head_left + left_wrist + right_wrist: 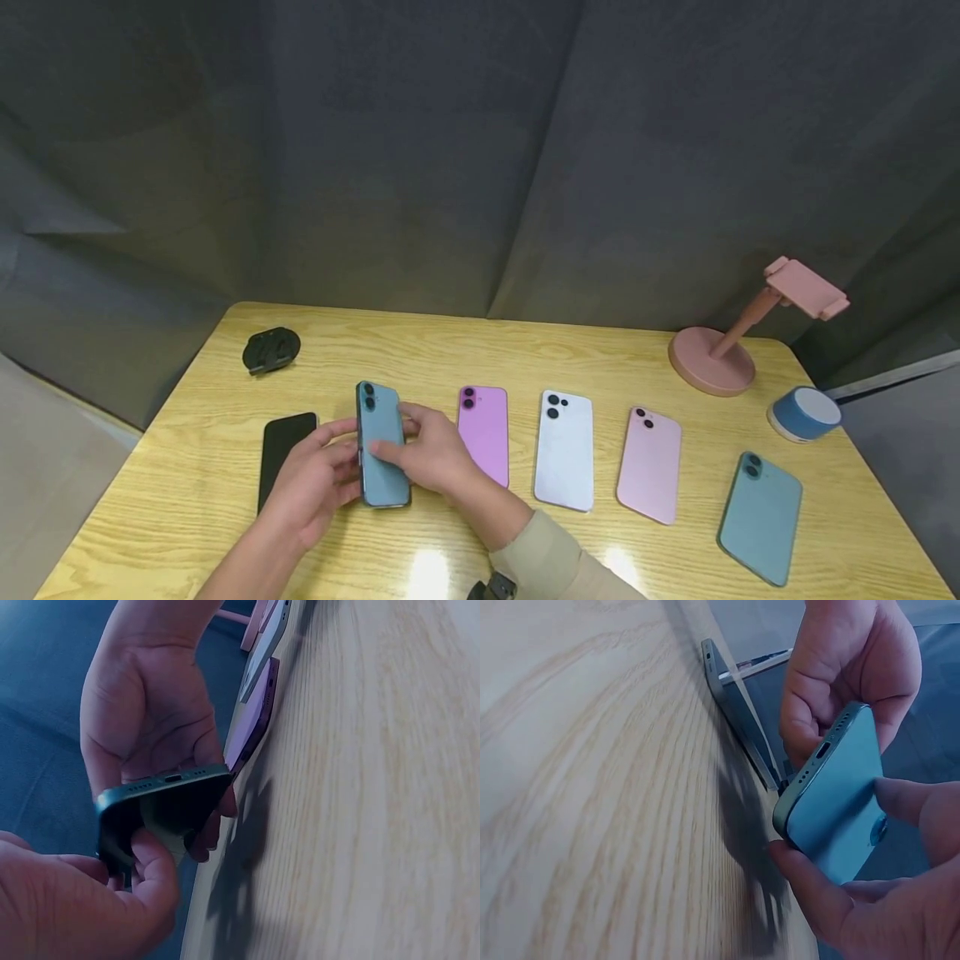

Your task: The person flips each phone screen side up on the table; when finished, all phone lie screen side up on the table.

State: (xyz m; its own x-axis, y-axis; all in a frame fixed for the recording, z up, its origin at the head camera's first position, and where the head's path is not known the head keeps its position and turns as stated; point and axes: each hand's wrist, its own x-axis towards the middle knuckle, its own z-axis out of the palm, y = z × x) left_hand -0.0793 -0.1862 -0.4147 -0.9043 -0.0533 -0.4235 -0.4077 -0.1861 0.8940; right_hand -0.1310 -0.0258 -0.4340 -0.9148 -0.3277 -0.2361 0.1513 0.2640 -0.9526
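A teal smartphone [386, 477] is raised off the wooden table, its camera side up and its dark screen facing down. At its left edge, my left hand [313, 482] grips it with fingers curled underneath. My right hand [438, 450] pinches the right side, thumb on the teal back and fingers below. Seen from the right wrist, the charging-port edge of the phone [825, 769] tips toward the camera. The left wrist view shows the left fingers [156, 870] against the screen side. Partly behind my left hand lies a black phone [281, 454]. A purple phone [486, 425] is just right of my right hand.
Further right lie a white phone [564, 454], a light pink phone [649, 467] and another teal phone [761, 517]. A pink phone stand [712, 362] and a blue-and-white cylinder [806, 414] are at the right. A black folded holder [272, 348] sits back left. Dark cloth hangs behind.
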